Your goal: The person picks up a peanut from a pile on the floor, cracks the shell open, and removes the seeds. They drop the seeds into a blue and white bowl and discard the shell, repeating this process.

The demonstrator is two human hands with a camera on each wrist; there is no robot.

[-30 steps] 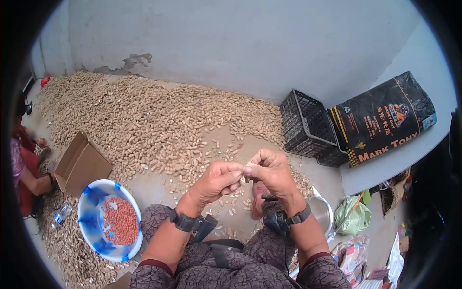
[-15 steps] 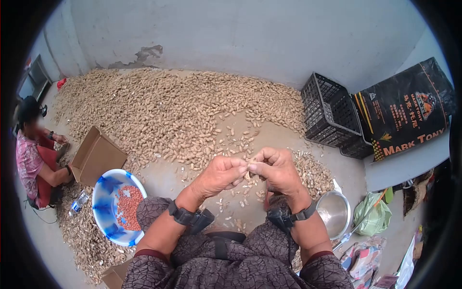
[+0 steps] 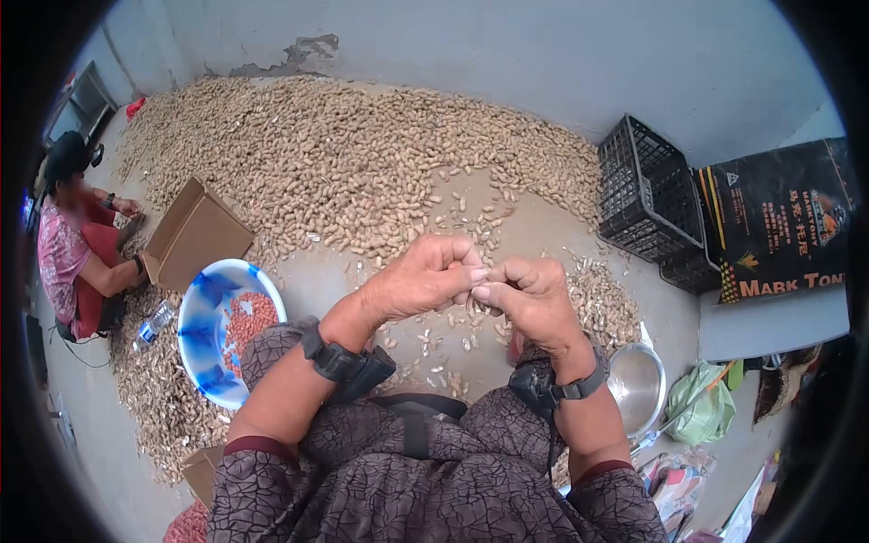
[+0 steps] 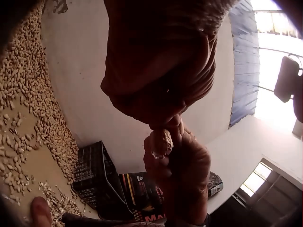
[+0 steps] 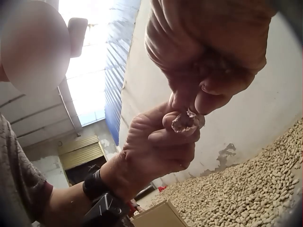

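Between the fingertips of both hands is a peanut shell (image 4: pixel 162 143), its broken, ragged end showing in the two wrist views. My left hand (image 3: pixel 425 279) pinches it from one side, thumb against curled fingers. From the other side my right hand (image 3: pixel 536 303) pinches it too, the thumbs nearly meeting. In the head view the fingers mostly cover the shell. Loose peanuts and shell bits (image 3: pixel 434 348) lie on the floor below the hands. To the left stands a blue and white basin (image 3: pixel 204 362) with shelled red peanuts (image 3: pixel 244 326) inside.
A wide heap of peanuts (image 3: pixel 335 163) lies along the wall. At left are a cardboard box (image 3: pixel 199 231), a bottle (image 3: pixel 154 326) and a crouching person (image 3: pixel 86 244). To the right are black crates (image 3: pixel 652 199), a black sack (image 3: pixel 783 217), a metal bowl (image 3: pixel 636 389) and a green bag (image 3: pixel 701 407).
The head view has swung, shifting the surroundings to the right and bringing the crouching person more into view. Both hands stand higher in the picture, their fingertips still together.
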